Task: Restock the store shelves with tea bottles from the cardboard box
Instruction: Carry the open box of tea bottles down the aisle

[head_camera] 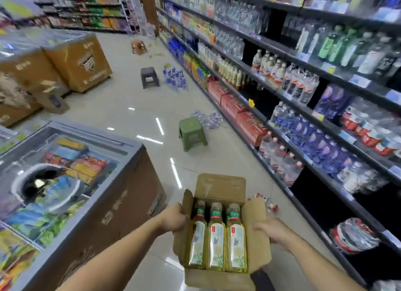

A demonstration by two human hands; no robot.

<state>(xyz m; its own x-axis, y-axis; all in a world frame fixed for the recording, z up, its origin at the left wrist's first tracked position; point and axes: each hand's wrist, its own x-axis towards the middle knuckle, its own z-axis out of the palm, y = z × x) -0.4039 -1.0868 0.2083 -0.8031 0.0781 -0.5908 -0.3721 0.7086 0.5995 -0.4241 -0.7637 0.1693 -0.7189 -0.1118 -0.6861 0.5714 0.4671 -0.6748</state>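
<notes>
Cardboard box (pixel 220 187), flaps open, held above the aisle floor (pixel 134 117): left hand (pixel 173 220) curled round its left wall, right hand (pixel 272 230) gripping the right flap; three tea bottles (pixel 217 238) sit side by side inside

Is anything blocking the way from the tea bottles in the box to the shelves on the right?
Nothing visible. The flaps of the brown cardboard box are open; only small red-capped bottles lie on the floor near the dark shelves.
</notes>
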